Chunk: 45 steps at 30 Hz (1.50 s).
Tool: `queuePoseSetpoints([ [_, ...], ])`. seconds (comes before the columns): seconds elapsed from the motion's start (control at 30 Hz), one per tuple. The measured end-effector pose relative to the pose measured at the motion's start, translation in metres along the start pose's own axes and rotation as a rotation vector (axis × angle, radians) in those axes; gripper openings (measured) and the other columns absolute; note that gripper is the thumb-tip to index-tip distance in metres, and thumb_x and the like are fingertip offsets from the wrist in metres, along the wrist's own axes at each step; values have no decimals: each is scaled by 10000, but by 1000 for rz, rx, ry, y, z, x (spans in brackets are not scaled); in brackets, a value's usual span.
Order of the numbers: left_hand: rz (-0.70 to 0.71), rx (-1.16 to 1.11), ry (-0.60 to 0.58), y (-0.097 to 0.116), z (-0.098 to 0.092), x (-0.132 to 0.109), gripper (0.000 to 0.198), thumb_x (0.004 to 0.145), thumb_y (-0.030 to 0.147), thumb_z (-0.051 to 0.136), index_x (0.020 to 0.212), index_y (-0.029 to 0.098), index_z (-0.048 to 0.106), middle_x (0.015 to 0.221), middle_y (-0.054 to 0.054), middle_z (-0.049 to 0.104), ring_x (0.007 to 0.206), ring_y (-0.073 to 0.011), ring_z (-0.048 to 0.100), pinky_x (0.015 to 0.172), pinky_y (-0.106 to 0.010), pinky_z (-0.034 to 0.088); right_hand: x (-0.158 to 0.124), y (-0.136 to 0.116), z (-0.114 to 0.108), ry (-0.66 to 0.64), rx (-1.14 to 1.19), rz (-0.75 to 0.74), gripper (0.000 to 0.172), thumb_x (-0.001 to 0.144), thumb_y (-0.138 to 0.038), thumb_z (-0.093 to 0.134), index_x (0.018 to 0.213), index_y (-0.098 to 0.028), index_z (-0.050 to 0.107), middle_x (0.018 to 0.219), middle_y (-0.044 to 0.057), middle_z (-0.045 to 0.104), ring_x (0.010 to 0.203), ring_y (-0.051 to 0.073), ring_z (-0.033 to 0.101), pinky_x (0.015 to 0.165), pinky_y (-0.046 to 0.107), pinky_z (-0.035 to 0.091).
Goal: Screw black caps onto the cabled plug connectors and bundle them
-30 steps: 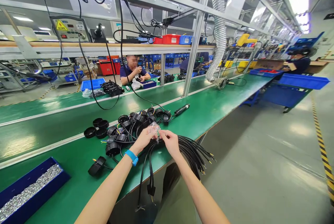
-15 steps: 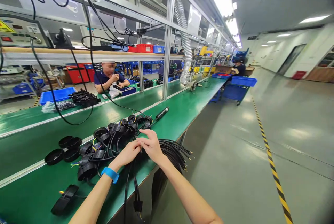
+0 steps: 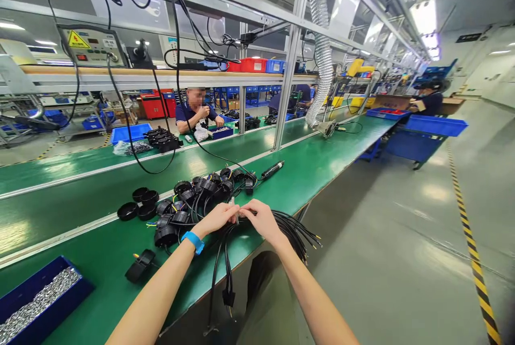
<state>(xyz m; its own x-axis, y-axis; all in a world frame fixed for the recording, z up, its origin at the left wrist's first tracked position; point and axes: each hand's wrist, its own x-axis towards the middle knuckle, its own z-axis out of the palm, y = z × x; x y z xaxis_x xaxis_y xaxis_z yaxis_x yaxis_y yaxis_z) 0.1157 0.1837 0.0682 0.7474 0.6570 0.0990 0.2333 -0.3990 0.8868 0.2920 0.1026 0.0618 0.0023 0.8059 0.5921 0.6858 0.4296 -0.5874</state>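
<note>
My left hand (image 3: 219,217), with a blue band on its wrist, is closed above the front of the green bench. Its fingers meet those of my right hand (image 3: 260,219), also closed in a pinch. A small pale or clear piece shows between the fingertips, too small to name. Under and beside the hands lies a bundle of black cables (image 3: 295,229), its stripped ends hanging over the bench edge. Left of the hands are several black round housings (image 3: 209,186) with coloured wires. One housing (image 3: 140,266) lies apart, nearer to me.
A blue bin (image 3: 82,292) of small metal parts stands at the near left. Several black rings (image 3: 127,211) lie behind the housings. A black rod-shaped tool (image 3: 272,170) rests farther back. Across the bench (image 3: 322,160) sits a co-worker (image 3: 193,114). A cord (image 3: 177,66) hangs down.
The view has turned left, bringing the bin of metal parts into sight. My hands remain together over the cables; the right fingers have drawn in to a pinch, and a pale piece now shows.
</note>
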Motion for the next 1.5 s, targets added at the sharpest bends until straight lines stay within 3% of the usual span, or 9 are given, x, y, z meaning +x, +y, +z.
queuePoseSetpoints([
  [0.3, -85, -81, -78, 7, -1, 9, 523, 902, 470, 429, 914, 85, 783, 700, -79, 729, 554, -135, 500, 580, -270, 395, -43, -22, 10, 375, -18, 86, 208, 1007, -238, 558, 894, -174, 721, 853, 64, 697, 792, 186, 631, 756, 319, 487],
  [0.47, -74, -69, -147, 6, -14, 6, 454, 865, 479, 551, 919, 89, 778, 842, -117, 771, 660, -146, 610, 643, -264, 462, -68, -40, 43, 326, 9, 18, 178, 984, -257, 602, 873, -205, 730, 849, 47, 722, 788, 192, 639, 745, 328, 492],
  [0.6, -23, 39, -214, 4, -25, 4, 335, 773, 388, 702, 915, 95, 781, 870, -105, 779, 747, -172, 677, 707, -271, 516, -71, -36, 53, 283, 66, 34, 136, 956, -304, 652, 863, -230, 717, 807, 7, 706, 737, 161, 648, 705, 291, 522],
  [0.7, 39, 196, -203, 6, -23, 5, 240, 770, 280, 718, 922, 102, 773, 781, -62, 762, 687, -164, 674, 643, -252, 509, -61, -19, 46, 379, 75, 94, 193, 1009, -304, 534, 1030, -202, 697, 1005, 83, 711, 967, 207, 657, 910, 375, 530],
  [0.8, 143, 411, -102, 10, -12, 5, 153, 797, 158, 679, 932, 121, 741, 781, -38, 742, 694, -160, 665, 645, -247, 503, -43, 2, 40, 379, 89, 131, 280, 1016, -287, 459, 1172, -175, 663, 1179, 143, 680, 1144, 255, 607, 1056, 485, 459],
  [0.97, 385, 813, 96, 7, 8, 4, 163, 961, 137, 512, 992, 136, 671, 946, -107, 712, 909, -229, 648, 838, -369, 503, -13, 29, 39, 130, 156, 113, 302, 952, -284, 467, 1081, -193, 724, 1095, 116, 747, 1016, 260, 687, 955, 465, 541],
  [1.1, 534, 1022, 195, -8, 14, 4, 263, 1034, 196, 408, 920, 135, 637, 924, -109, 679, 845, -213, 614, 774, -359, 504, 0, 44, 34, -18, 156, 110, 270, 877, -296, 538, 996, -203, 761, 1034, 101, 778, 959, 278, 717, 919, 469, 554],
  [1.23, 634, 1113, 310, -22, 17, 6, 290, 1046, 219, 393, 900, 149, 633, 898, -80, 666, 803, -185, 602, 727, -323, 501, 8, 46, 27, -93, 152, 104, 222, 843, -289, 583, 938, -198, 761, 946, 81, 788, 854, 254, 734, 823, 409, 581],
  [1.5, 648, 1003, 547, -35, 22, -4, 290, 1024, 173, 400, 867, 146, 644, 819, -78, 660, 765, -185, 613, 689, -307, 518, 1, 23, 32, -13, 30, 64, 133, 872, -250, 583, 792, -205, 680, 829, 43, 703, 787, 195, 663, 749, 316, 526],
])
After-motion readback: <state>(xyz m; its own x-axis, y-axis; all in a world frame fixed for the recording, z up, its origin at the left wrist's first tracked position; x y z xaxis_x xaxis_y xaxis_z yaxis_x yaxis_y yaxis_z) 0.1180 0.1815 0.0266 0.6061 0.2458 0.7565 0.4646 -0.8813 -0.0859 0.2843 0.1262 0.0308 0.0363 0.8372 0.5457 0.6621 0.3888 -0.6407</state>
